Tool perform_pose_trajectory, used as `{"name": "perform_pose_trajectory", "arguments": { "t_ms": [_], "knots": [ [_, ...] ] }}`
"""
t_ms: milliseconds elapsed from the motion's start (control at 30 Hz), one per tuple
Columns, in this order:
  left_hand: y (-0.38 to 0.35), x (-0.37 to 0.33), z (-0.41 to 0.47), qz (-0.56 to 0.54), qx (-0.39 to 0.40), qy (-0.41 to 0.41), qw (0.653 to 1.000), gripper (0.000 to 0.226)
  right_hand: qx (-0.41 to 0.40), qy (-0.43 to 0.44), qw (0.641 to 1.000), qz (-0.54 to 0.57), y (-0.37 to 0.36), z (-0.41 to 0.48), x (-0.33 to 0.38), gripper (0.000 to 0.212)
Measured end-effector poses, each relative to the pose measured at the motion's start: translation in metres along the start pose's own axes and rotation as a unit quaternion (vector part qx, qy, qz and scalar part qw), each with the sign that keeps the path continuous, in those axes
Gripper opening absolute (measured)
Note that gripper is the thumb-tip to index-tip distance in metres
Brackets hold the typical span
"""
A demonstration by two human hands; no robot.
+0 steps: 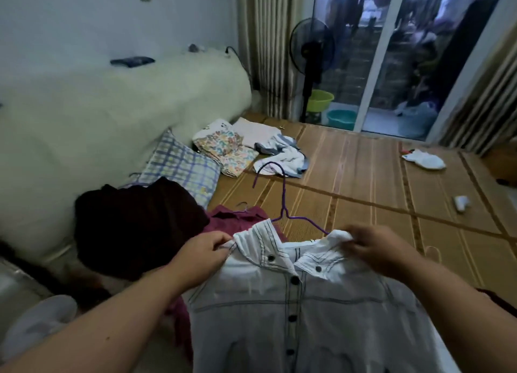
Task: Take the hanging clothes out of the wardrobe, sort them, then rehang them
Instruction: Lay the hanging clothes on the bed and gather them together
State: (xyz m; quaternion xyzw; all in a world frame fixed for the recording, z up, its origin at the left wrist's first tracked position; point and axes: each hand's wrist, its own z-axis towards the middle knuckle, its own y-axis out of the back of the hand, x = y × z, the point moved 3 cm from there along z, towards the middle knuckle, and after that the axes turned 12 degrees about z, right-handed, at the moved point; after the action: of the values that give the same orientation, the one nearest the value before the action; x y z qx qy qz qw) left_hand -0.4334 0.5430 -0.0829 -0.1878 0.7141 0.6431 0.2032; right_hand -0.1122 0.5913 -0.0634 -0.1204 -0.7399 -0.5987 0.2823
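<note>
White shirt (293, 311) with dark buttons sat at 6 o'clock, its collar pinched at either end by the left hand (205, 251) and the right hand (376, 249), and the purple hanger (283, 202) inside, hook toward 12 o'clock, probably needed both shoulders eased evenly over its arms.

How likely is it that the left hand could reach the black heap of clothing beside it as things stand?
Probably yes: the black heap of clothing lies right beside the left hand with nothing between them. But that hand pinches the collar of the white button-up shirt, so it must let go first.
</note>
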Motion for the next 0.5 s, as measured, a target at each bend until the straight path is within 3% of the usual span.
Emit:
{"name": "perform_pose_trajectory", "arguments": {
  "t_ms": [267, 500],
  "knots": [
    [0.074, 0.071, 0.023, 0.061, -0.067, 0.009, 0.996, 0.018, -0.025, 0.026, 0.999, 0.026, -0.039, 0.057, 0.077, 0.021],
    [0.072, 0.120, 0.106, 0.134, -0.082, 0.041, 0.987, 0.013, -0.042, -0.002, 0.995, 0.091, -0.065, 0.144, 0.078, 0.028]
  ]
}}
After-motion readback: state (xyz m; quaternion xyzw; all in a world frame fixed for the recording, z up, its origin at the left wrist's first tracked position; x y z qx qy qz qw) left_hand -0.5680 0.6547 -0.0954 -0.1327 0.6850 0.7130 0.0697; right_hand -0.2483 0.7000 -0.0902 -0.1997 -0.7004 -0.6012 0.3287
